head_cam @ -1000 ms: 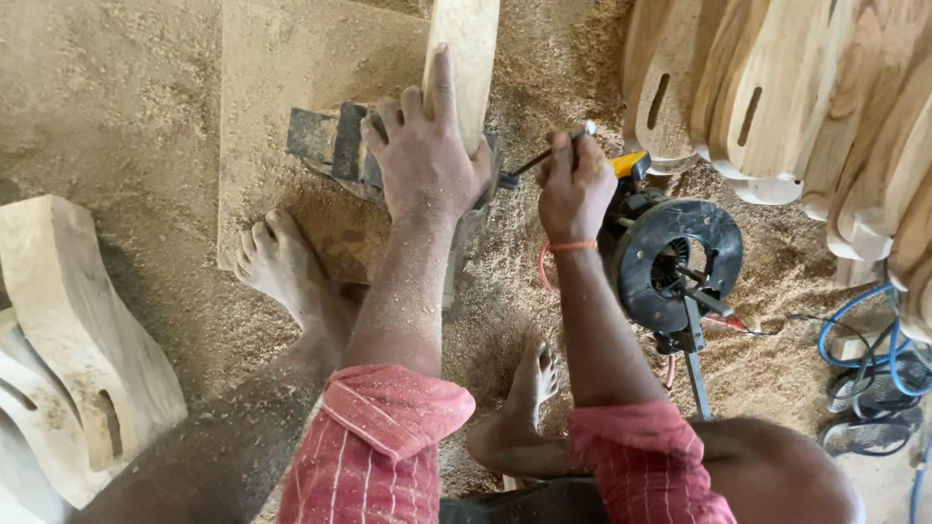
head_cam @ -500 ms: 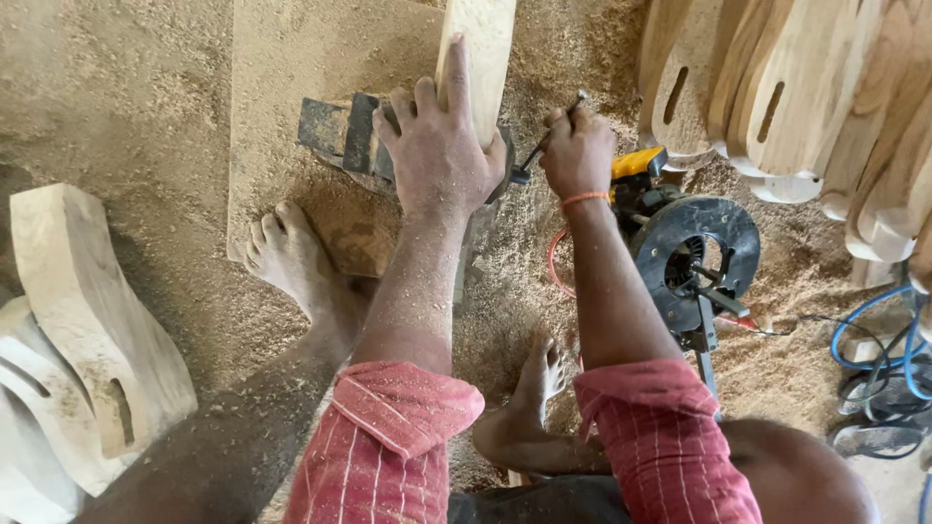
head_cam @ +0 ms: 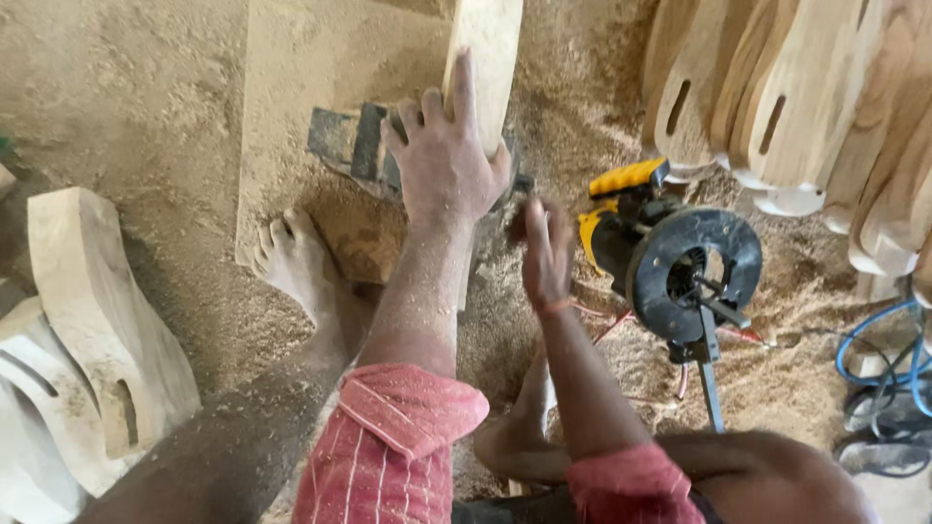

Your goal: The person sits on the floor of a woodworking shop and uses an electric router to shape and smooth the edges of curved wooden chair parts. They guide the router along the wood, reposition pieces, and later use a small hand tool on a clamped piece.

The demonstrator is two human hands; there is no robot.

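The left hand point(head_cam: 442, 160) lay flat, fingers spread, on the near end of a wooden blank point(head_cam: 485, 68) that ran away from the person toward the far edge of the view; it pressed the blank down rather than closing around it. Under the blank sat a dark metal block point(head_cam: 354, 146), and both rested on a wide plank point(head_cam: 291, 116) lying on the sawdust-covered floor point(head_cam: 126, 97). The left foot point(head_cam: 296, 257) stood on the near corner of the plank. The right hand point(head_cam: 546, 250) hung in the air just right of the blank, blurred; whether its grip was closed on a tool could not be told. To its right a yellow-and-black power tool point(head_cam: 680, 262) lay on the floor, apart from both hands. Shaped blanks with slots point(head_cam: 767, 107) leaned at the far right; more blanks point(head_cam: 92, 320) lay at the near left. By judgement, the step in hand was steadying the blank on the block for marking or trimming. A next move would call for firm downward pressure from the left hand, with its fingers kept clear of the worked edge, and an accurate approach by the right hand.
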